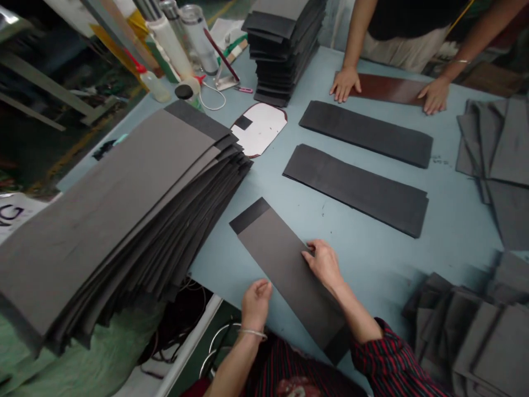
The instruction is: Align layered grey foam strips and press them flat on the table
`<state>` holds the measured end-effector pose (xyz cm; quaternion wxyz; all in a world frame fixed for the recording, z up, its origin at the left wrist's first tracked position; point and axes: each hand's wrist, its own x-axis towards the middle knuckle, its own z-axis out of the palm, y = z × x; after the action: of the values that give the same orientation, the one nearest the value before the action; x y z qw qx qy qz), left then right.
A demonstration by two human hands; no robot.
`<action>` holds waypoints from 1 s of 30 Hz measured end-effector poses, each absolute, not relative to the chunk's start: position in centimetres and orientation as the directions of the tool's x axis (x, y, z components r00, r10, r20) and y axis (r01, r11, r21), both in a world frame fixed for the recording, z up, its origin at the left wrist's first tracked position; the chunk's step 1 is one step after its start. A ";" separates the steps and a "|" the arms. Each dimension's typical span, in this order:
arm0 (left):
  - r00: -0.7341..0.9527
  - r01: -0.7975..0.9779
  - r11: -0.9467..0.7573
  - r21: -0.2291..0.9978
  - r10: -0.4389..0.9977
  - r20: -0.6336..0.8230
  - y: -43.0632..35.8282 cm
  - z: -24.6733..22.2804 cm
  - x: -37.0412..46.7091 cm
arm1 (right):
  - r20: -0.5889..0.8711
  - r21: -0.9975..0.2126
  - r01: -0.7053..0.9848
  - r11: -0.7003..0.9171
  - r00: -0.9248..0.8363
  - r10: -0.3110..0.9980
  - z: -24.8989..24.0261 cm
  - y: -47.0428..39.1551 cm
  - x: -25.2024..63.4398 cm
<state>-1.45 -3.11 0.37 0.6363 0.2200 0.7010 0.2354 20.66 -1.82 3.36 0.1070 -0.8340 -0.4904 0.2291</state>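
Observation:
One long grey strip [285, 248] of sheet material, with dark bands at its two ends, lies slantwise on the table in front of me. My left hand [256, 303] is at its left long edge, fingers curled together and pinching at that edge. On the opposite long edge, my right hand [324, 264] has its thumb and bent fingers closed on the strip. The near end of the strip lies partly under my right forearm. To the left, a tall fanned stack of similar grey sheets [124, 165] overhangs the table edge.
Two folded dark piles [363, 132] lie beyond the strip on the blue table [248, 256]. A co-worker's hands [346, 84] press a brown board [384, 89]. More stacks [289, 49] and grey bundles [467, 325] stand around; bottles [155, 85] sit at far left.

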 end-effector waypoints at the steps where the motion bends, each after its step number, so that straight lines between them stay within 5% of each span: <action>1: -0.101 0.013 0.795 0.607 0.605 -0.790 -3.7 0.4 -0.8 | -0.273 -0.377 0.777 -0.504 0.427 0.862 3.4 -2.2 20.1; 5: -0.145 0.024 0.797 0.604 0.601 -0.786 -2.6 0.9 0.4 | -0.253 -0.337 0.768 -0.544 0.483 0.838 3.3 -1.5 18.2; 11: -0.104 0.025 0.821 0.571 0.570 -0.815 -3.1 2.7 -1.1 | -0.327 -0.523 0.651 -0.550 0.442 0.835 3.8 -5.3 21.9; 24: 0.113 0.145 0.889 0.435 0.422 -0.900 -9.8 4.2 -0.7 | -0.371 -0.536 0.527 -0.660 0.556 0.744 4.0 -16.0 23.3; 30: 0.223 0.198 0.885 0.422 0.379 -0.898 -12.8 3.9 0.4 | -0.240 -0.425 0.642 -0.639 0.600 0.763 3.8 -19.2 21.3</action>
<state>0.35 -12.78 3.91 0.7466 0.2325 0.6203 0.0606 21.26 -19.16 3.84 0.1489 -0.8821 -0.3980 0.2033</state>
